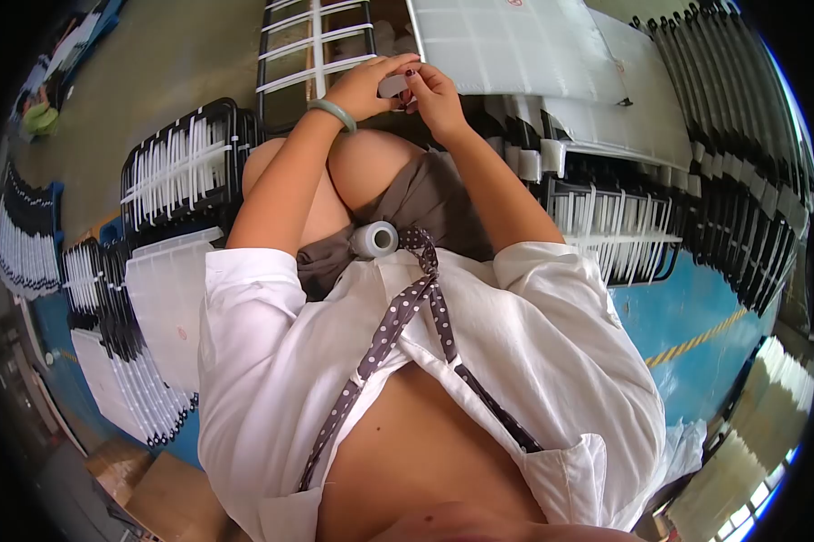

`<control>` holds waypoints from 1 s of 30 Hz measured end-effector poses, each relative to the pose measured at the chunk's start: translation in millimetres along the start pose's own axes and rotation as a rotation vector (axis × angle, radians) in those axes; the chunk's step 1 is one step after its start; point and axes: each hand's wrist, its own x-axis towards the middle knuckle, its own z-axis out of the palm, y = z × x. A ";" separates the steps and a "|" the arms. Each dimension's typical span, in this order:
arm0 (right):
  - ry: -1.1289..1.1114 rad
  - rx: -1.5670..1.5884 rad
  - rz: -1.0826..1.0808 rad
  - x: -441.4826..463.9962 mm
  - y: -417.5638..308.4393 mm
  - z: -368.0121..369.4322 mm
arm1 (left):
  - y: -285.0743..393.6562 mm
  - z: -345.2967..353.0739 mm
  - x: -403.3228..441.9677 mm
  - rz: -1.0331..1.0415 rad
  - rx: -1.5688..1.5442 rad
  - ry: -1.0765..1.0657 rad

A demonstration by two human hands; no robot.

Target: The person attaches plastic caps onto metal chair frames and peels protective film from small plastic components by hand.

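My left hand [360, 88], with a bangle at its wrist, has its fingers curled round a small whitish piece [392, 87]. My right hand [437, 101] meets it there, thumb and fingers pinched at the piece's right edge. What kind of piece it is, I cannot make out. Both hands are above my knees, in front of a black metal frame [318, 41] laced with white straps. A roll of pale tape [375, 239] rests on my lap, near the end of a dotted tie.
Wrapped white panels [515, 50] lie at the front right. Stacked black frames with white straps stand left [181, 167] and right [615, 230]. More black frames [741, 135] line the far right. Cardboard boxes [177, 501] sit at the lower left. A person [41, 117] is far left.
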 end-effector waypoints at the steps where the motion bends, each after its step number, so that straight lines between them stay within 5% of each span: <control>1: 0.024 0.003 0.001 -1.9 10.2 -4.1 | -4.5 7.1 2.6 -0.008 -0.022 -0.019; 5: 0.172 0.181 -0.051 -13.4 27.6 -0.9 | -34.3 27.6 19.9 -0.117 -0.068 -0.075; 7: 0.341 0.242 -0.177 -11.9 35.5 -8.3 | -68.3 30.3 33.0 0.053 0.164 -0.056; 11: 0.702 0.073 0.002 -9.6 61.2 -39.3 | -83.2 32.5 39.9 -0.248 0.268 0.431; 15: 0.480 0.056 0.504 -5.5 88.3 -47.1 | -90.3 45.5 43.7 -0.414 0.292 0.411; 17: 0.358 -0.026 0.515 0.6 96.6 -44.7 | -86.3 55.0 45.9 -0.466 0.325 0.392; 20: 0.356 -0.486 0.471 4.9 76.9 -32.2 | -93.2 60.3 49.8 -0.260 0.312 0.336; 24: 0.323 -0.380 0.329 11.8 112.9 -46.9 | -84.5 64.2 49.8 -0.158 0.180 0.187; 26: 0.307 -0.292 0.224 13.8 130.8 -53.7 | -90.8 69.2 49.9 -0.291 0.188 0.018; 30: 0.356 0.111 0.452 10.0 124.5 -54.4 | -82.7 66.8 45.4 -0.332 0.123 -0.082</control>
